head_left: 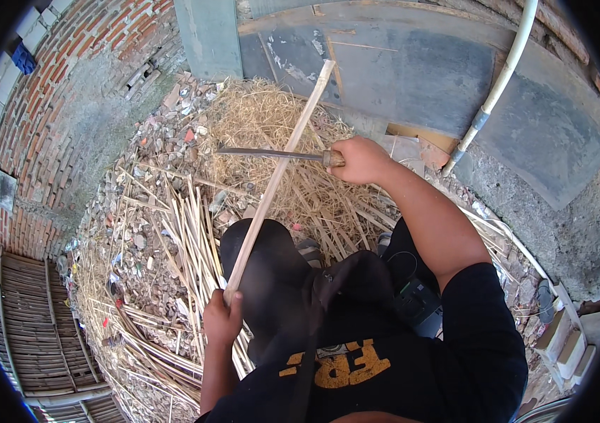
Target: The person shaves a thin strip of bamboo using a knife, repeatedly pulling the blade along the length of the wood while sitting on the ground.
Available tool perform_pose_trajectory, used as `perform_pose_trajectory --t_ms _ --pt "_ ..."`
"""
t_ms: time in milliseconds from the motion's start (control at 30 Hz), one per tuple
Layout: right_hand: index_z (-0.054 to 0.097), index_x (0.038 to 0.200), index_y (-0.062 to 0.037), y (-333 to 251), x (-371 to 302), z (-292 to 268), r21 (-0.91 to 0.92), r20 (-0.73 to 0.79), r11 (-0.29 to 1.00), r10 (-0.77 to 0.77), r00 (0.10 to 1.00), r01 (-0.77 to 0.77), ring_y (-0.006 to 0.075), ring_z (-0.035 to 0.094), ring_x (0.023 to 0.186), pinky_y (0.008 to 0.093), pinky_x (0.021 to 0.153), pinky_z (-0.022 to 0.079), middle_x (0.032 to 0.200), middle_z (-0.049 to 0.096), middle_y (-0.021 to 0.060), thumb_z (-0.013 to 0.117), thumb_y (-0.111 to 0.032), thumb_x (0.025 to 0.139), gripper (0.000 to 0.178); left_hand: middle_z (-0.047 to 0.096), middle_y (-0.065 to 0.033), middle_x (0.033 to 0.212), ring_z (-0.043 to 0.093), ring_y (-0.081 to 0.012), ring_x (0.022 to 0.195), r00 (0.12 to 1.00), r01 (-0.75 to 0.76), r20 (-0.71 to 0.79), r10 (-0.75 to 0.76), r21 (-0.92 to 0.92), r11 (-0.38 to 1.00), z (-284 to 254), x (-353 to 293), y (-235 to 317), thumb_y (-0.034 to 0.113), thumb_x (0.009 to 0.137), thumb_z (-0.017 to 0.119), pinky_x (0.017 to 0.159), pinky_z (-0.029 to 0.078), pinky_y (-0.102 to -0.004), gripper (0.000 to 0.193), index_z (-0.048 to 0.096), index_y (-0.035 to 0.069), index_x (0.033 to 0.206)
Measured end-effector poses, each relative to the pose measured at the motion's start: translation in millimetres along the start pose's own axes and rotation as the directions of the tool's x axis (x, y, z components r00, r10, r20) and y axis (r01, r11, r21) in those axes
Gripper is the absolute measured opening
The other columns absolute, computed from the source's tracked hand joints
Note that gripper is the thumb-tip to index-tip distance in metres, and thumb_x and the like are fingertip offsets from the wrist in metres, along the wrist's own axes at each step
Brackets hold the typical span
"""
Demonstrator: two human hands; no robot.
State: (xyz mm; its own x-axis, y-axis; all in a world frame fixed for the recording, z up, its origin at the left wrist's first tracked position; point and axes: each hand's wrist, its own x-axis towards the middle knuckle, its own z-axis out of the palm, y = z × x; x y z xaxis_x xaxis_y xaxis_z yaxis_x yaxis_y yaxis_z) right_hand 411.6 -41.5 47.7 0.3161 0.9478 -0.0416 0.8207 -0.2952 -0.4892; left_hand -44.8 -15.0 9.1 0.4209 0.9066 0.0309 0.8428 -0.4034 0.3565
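Observation:
My left hand [222,319] is closed round the lower end of a long pale bamboo strip [269,192], which slants up and away past my knee. In my right hand [361,159] is the wooden handle of a long knife [272,152]. Its dark blade points left and crosses the strip above its middle; whether the edge bites into it I cannot tell. Beneath the blade lies a heap of thin curly shavings [250,113]. A bundle of split bamboo strips [193,233] rests on the ground left of my knee.
Rubble and litter [141,240] cover the ground at left. A brick wall [53,141] rises on the left, above a bamboo slat panel [28,317]. Grey boards [413,77] lean along the far side, and a pale pipe [501,88] runs down at right.

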Motion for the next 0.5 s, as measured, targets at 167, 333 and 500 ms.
perform_pose_trajectory --t_ms 167,333,500 --pt "0.07 0.096 -0.0113 -30.9 -10.9 -2.9 -0.142 0.106 0.986 -0.075 0.992 0.09 0.0347 0.07 0.09 0.0477 0.079 0.056 0.09 0.072 0.0132 0.072 -0.028 0.081 0.023 0.059 -0.0186 0.064 0.062 -0.0329 0.059 0.992 0.044 0.127 -0.027 -0.133 0.99 -7.2 -3.3 8.1 0.046 0.099 0.062 0.057 0.046 -0.0442 0.05 0.057 -0.001 0.085" --pt "0.071 0.095 -0.0122 -25.3 -6.8 7.5 -0.116 0.123 0.983 -0.131 0.984 0.145 0.0339 0.071 0.089 0.0475 0.078 0.056 0.087 0.071 0.0148 0.07 -0.025 0.08 0.02 0.056 -0.0168 0.062 0.059 -0.0278 0.059 0.966 0.045 0.256 0.021 -0.249 0.967 -7.8 5.8 -7.4 0.053 0.1 0.058 0.058 0.045 -0.0417 0.057 0.054 -0.001 0.081" --pt "0.073 0.104 -0.011 13.9 18.5 17.1 0.067 -0.046 0.996 0.059 0.997 -0.056 0.0352 0.07 0.09 0.0462 0.08 0.056 0.094 0.073 0.0172 0.069 -0.024 0.079 0.028 0.055 -0.008 0.068 0.049 -0.0147 0.068 0.927 0.137 0.373 0.038 -0.432 0.891 -11.7 15.9 -10.2 0.051 0.104 0.052 0.062 0.044 -0.0353 0.057 0.058 -0.002 0.084"
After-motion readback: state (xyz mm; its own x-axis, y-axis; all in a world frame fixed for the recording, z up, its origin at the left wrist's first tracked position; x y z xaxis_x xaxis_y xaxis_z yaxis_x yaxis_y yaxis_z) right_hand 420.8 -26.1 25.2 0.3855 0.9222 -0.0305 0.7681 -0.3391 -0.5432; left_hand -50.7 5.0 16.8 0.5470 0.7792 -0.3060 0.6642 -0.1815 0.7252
